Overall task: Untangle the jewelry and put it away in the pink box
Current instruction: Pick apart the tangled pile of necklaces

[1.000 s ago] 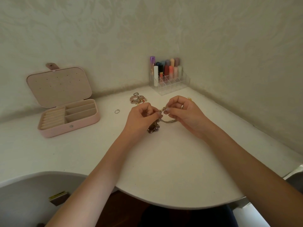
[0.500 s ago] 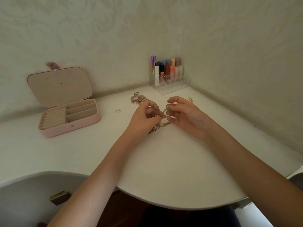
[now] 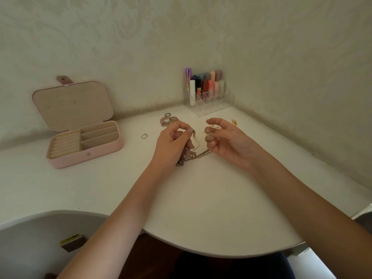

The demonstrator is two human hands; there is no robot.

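1. Head view, work surface: a white rounded table (image 3: 201,198) set into a corner of pale patterned wall.
2. Left hand (image 3: 173,141): fingers curled, thumb and forefinger pinching the tangled jewelry (image 3: 186,156). The dark beaded cluster hangs under the palm and reaches the tabletop; thin chains run from it rightward along the surface to beneath the right hand.
3. Right hand (image 3: 225,137): fingers bent, fingertips (image 3: 209,138) close together. A fine metal piece shows at the tips, but blur prevents telling whether it is pinched. The two hands are apart, with a gap between them.
4. Pink box (image 3: 84,146): lid open and leaning back, at the table's left, well apart from the hands. Ring rolls at its left, three long compartments at its right; no jewelry is visible inside.
5. Loose items: a small ring (image 3: 144,135) between box and hands; a pink and metallic jewelry pile (image 3: 168,120) just behind the left hand; a gold piece (image 3: 234,122) behind the right hand.
6. Clear lipstick organizer (image 3: 209,97) with coloured tubes stands in the corner.
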